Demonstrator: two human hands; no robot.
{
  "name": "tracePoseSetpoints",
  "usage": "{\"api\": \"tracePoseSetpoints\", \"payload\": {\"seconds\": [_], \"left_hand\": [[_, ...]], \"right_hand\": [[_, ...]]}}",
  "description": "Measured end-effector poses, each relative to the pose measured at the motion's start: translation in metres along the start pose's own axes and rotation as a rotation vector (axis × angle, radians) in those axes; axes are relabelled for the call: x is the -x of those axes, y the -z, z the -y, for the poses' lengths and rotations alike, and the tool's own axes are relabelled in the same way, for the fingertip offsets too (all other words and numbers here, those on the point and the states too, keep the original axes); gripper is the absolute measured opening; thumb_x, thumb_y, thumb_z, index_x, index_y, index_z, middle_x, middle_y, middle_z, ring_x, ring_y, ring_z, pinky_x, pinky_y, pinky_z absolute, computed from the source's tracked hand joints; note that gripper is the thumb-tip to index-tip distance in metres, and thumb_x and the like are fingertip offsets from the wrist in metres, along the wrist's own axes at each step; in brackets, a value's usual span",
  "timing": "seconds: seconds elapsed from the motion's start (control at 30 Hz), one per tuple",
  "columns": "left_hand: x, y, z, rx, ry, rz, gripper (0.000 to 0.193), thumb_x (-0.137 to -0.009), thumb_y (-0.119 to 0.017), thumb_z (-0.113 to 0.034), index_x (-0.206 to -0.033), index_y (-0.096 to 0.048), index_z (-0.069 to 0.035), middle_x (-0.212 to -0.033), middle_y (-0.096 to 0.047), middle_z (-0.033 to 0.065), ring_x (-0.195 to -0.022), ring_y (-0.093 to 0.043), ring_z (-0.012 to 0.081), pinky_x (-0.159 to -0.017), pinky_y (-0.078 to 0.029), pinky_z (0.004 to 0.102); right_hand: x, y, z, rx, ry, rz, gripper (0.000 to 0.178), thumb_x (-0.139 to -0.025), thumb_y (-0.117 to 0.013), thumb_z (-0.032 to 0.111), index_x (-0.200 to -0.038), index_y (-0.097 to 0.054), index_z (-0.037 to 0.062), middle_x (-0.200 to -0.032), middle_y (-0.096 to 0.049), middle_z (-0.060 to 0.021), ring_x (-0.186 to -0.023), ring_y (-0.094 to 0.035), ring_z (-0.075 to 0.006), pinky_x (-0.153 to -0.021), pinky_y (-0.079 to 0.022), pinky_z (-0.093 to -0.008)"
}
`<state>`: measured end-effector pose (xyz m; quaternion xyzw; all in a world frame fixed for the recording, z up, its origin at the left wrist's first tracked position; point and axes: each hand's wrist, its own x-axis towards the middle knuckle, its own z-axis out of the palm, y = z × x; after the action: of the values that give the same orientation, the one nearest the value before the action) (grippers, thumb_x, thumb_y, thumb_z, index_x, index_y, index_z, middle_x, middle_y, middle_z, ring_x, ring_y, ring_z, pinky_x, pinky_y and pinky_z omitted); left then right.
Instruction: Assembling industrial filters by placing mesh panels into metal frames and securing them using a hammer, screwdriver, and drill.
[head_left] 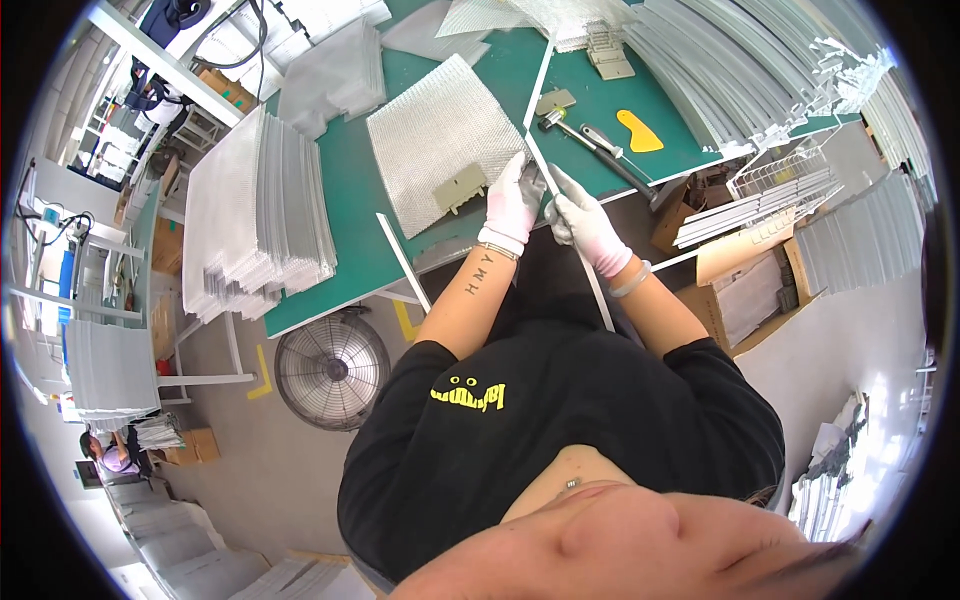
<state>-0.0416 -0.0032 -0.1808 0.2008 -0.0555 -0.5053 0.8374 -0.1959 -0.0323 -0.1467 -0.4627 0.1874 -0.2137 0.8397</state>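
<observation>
A long thin white strip (pixel 538 153) runs between my hands, from the far side of the table down past my front, with a bend a little beyond my fingers. My left hand (pixel 514 203), in a pale glove with grey fingertips, closes on the strip from the left. Gloved the same way, my right hand (pixel 588 222) grips it from the right, close beside the left. Left of my hands lies a silvery mesh sheet (pixel 440 125), and a small beige notched plate (pixel 461 188) rests on its near edge.
On the green table (pixel 345 190) lie a hammer (pixel 600 150), a yellow scraper (pixel 640 132) and beige plates (pixel 608 55). Mesh panel stacks stand at left (pixel 260 215) and right (pixel 725 70). A floor fan (pixel 332 370) is below left; an open carton (pixel 750 300) is at right.
</observation>
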Motion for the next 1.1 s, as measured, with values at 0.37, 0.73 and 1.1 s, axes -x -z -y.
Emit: {"api": "tracePoseSetpoints", "payload": {"seconds": [0.37,0.73,1.1], "left_hand": [[0.001,0.0,-0.003,-0.114,-0.051,0.02,0.032,-0.104,-0.052,-0.015,-0.128,-0.057,0.005,-0.129,-0.062,0.0149,-0.122,-0.057,0.0263,-0.108,-0.043,0.0406],[0.014,-0.024,-0.01,-0.207,-0.075,-0.066,0.017,-0.099,-0.061,-0.009,-0.112,-0.062,0.001,-0.111,-0.064,0.0126,-0.108,-0.059,0.0253,-0.099,-0.051,0.045],[0.015,-0.02,-0.011,-0.148,-0.083,-0.096,0.019,-0.098,-0.063,-0.011,-0.113,-0.063,0.001,-0.113,-0.066,0.0106,-0.105,-0.064,0.0249,-0.091,-0.055,0.0381]], "right_hand": [[0.014,-0.01,0.011,0.222,-0.017,-0.036,0.059,-0.106,-0.043,0.011,-0.162,-0.025,0.0148,-0.08,-0.053,-0.002,-0.054,-0.037,-0.0061,-0.05,-0.034,-0.0203],[0.003,-0.003,-0.01,0.529,0.039,-0.131,0.061,-0.103,-0.044,0.007,-0.161,-0.026,0.0123,-0.076,-0.052,-0.0012,-0.055,-0.038,-0.0052,-0.052,-0.036,-0.0201],[0.006,-0.003,0.004,0.151,0.028,0.017,0.059,-0.106,-0.043,0.01,-0.162,-0.023,0.0113,-0.084,-0.056,-0.0042,-0.052,-0.037,-0.0051,-0.049,-0.033,-0.0197]]}}
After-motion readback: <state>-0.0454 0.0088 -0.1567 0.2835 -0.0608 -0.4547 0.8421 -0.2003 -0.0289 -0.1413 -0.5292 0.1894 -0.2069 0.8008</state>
